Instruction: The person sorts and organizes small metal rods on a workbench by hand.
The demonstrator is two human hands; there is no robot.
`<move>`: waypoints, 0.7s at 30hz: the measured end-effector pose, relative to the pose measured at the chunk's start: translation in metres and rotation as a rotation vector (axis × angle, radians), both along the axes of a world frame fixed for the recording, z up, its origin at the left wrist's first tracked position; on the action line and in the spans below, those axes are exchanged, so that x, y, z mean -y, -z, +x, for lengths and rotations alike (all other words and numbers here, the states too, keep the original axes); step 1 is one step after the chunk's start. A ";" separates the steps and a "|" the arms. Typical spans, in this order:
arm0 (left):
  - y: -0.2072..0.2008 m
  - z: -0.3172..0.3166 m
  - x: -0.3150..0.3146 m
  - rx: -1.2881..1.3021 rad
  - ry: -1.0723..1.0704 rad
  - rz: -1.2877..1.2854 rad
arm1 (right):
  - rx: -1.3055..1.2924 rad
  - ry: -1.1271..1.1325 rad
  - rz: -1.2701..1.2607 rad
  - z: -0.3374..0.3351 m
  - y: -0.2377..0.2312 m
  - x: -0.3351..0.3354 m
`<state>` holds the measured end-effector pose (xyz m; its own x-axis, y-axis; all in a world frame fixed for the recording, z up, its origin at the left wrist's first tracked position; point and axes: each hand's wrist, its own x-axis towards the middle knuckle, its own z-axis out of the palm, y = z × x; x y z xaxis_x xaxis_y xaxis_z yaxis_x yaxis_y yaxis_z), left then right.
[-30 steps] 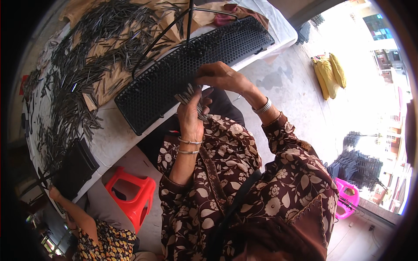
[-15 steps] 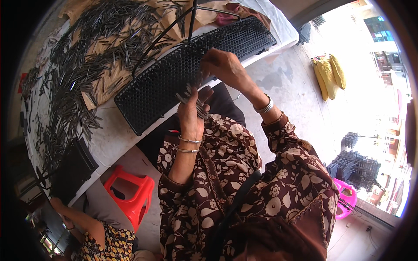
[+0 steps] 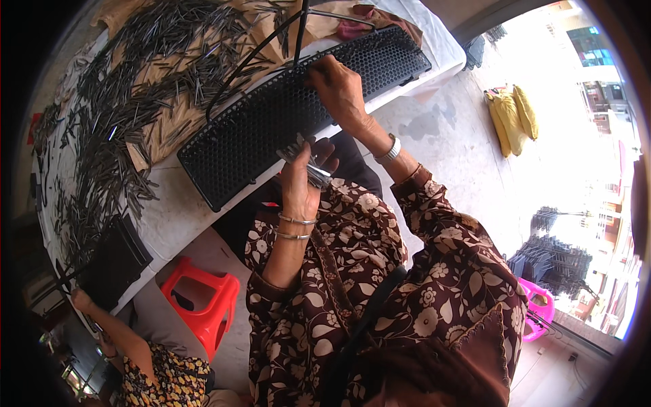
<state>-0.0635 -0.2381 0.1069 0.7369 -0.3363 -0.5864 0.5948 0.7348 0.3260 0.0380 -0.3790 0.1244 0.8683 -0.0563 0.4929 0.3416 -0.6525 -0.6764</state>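
1. Currently, the left hand [image 3: 297, 173] is raised in front of the lap, palm turned inward, its fingers curled around a small bundle of thin grey strips [image 3: 319, 178]. The strips stick out past the thumb on one side and beyond the palm on the other.
2. The right hand [image 3: 339, 89] reaches farther out with its wrist bent, knuckles up and fingertips pointing down over the black perforated panel [image 3: 234, 152]. Its fingers are drawn together; whether they pinch a strip, or touch the panel, I cannot tell.
3. The panel lies aslant along the near edge of the white-covered counter [image 3: 178, 234], just beyond the left hand and beneath the right. Black rods [image 3: 298, 35] rise from its far side.
4. Past it, a wide heap of dark strips [image 3: 112, 125] spreads over brown paper [image 3: 178, 125].
5. To the left, a co-worker's hand [image 3: 83, 300] is at another dark panel [image 3: 115, 264].
6. Yellow sacks [image 3: 505, 121] stand on the floor at right; any print on them is too small to read.
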 end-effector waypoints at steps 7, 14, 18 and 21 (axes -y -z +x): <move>0.004 -0.001 -0.003 0.029 0.040 0.050 | 0.008 -0.016 0.074 0.000 0.008 -0.004; -0.002 0.000 -0.006 0.069 -0.001 0.114 | -0.027 0.074 -0.294 0.001 0.000 -0.007; -0.006 -0.002 -0.005 0.110 -0.012 0.121 | -0.036 0.103 -0.367 0.006 -0.005 -0.004; -0.011 -0.002 -0.006 0.117 -0.013 0.139 | 0.006 0.027 -0.386 0.010 -0.002 0.001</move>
<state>-0.0655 -0.2321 0.1175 0.8066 -0.2479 -0.5366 0.5376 0.6852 0.4914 0.0484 -0.3796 0.1264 0.8658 0.1121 0.4876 0.3246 -0.8675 -0.3769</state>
